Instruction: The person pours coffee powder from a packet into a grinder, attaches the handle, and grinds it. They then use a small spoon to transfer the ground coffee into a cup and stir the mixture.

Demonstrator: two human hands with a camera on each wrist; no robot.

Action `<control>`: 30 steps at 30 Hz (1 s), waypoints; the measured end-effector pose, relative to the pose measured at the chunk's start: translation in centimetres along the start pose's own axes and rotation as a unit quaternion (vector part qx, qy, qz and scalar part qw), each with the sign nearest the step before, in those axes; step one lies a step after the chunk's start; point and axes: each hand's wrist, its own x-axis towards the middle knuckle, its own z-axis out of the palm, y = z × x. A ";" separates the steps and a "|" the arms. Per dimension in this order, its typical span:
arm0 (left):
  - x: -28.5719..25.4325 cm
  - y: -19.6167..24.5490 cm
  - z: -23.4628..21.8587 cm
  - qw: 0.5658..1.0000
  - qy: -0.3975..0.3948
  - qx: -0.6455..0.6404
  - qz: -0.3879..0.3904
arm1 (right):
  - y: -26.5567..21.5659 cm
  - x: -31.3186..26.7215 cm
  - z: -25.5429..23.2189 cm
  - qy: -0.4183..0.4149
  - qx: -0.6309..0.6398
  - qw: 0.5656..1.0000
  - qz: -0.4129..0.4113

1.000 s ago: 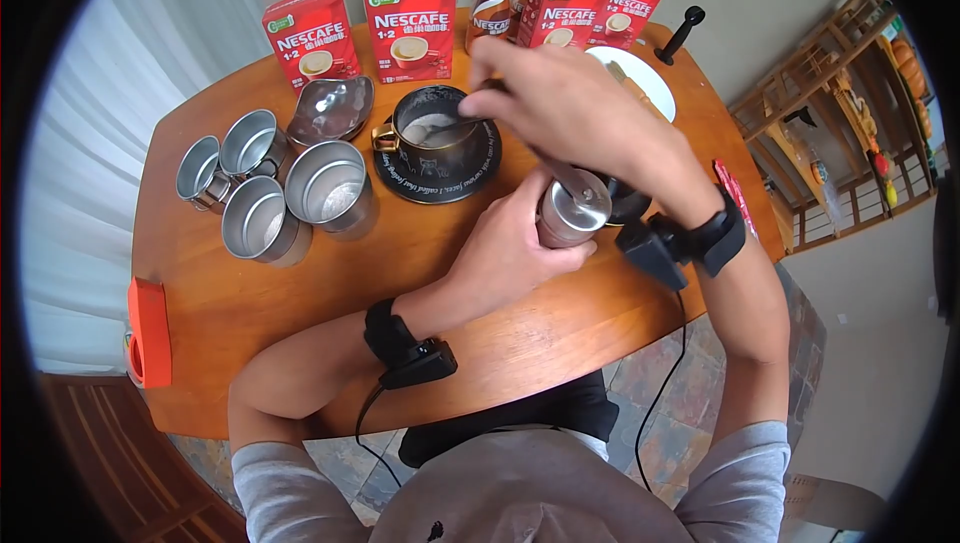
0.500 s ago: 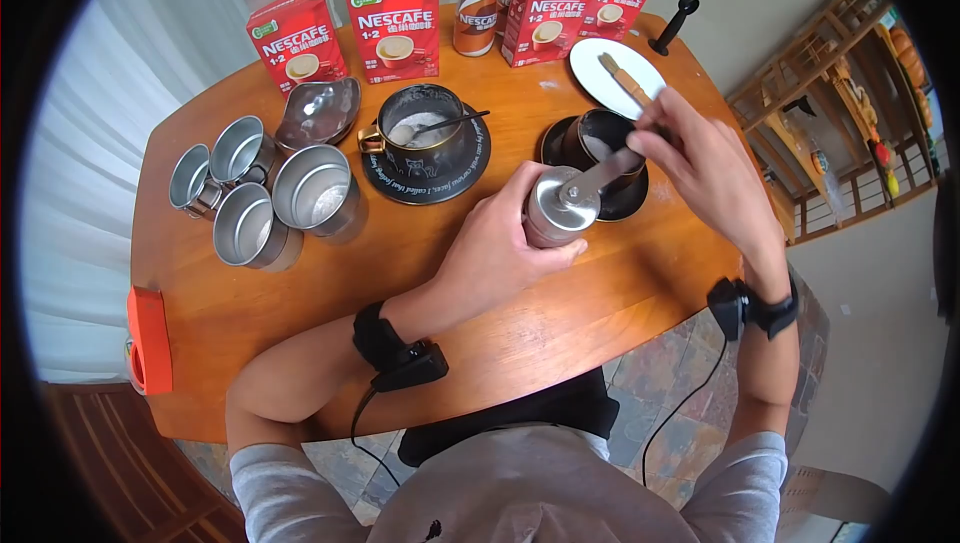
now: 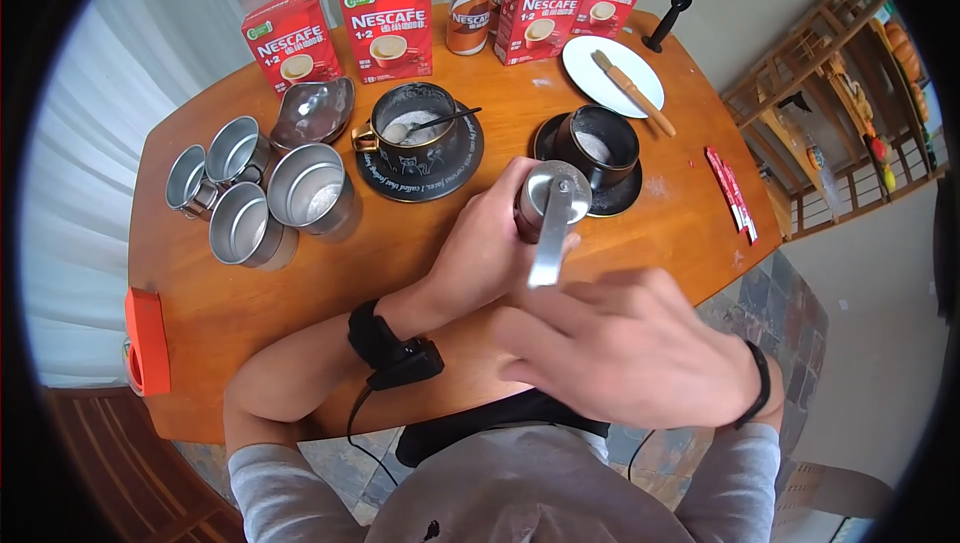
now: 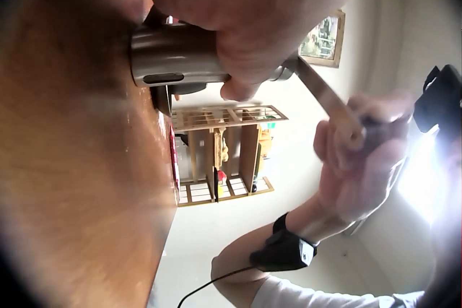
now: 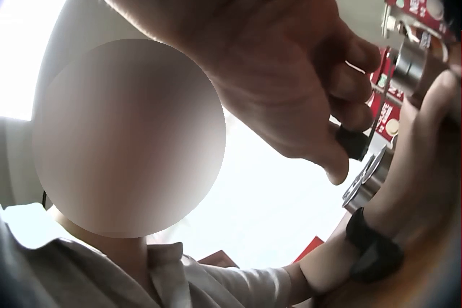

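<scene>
A metal hand coffee grinder (image 3: 538,191) stands upright on the wooden table, and my left hand (image 3: 480,248) is wrapped around its body. In the left wrist view, a dark slot shows in the side of the grinder's steel cylinder. From its lid the flat crank handle (image 3: 552,243) points toward my body. At the crank's outer end my right hand (image 3: 625,348) holds the dark knob (image 5: 352,142) between curled fingers and thumb. Just beyond the grinder, a black cup (image 3: 605,148) with white powder inside sits on a black saucer (image 3: 620,201).
Left of the grinder, a gold-handled black cup (image 3: 410,158) holds powder and a spoon (image 3: 445,120). Several metal cups (image 3: 240,228) and a dark bowl (image 3: 312,113) stand further left. Coffee boxes (image 3: 385,28), bottles (image 3: 468,8), and a white plate (image 3: 580,58) with a brush (image 3: 635,93) line the back.
The crank has swung around from the far side, past the right, to the near side, my right hand travelling with it. My left hand stays around the grinder.
</scene>
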 end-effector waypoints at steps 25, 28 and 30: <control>-0.4 0.5 0.4 1.000 0.001 0.020 0.023 | 10.2 -2.8 -2.0 0.147 -0.028 0.939 0.309; -0.4 0.6 0.3 1.000 0.000 0.019 0.010 | 7.3 -5.4 -2.1 0.109 -0.036 0.939 0.325; -0.4 0.5 0.4 1.000 0.004 0.017 0.013 | 5.1 -6.5 -2.5 0.069 -0.022 0.941 0.330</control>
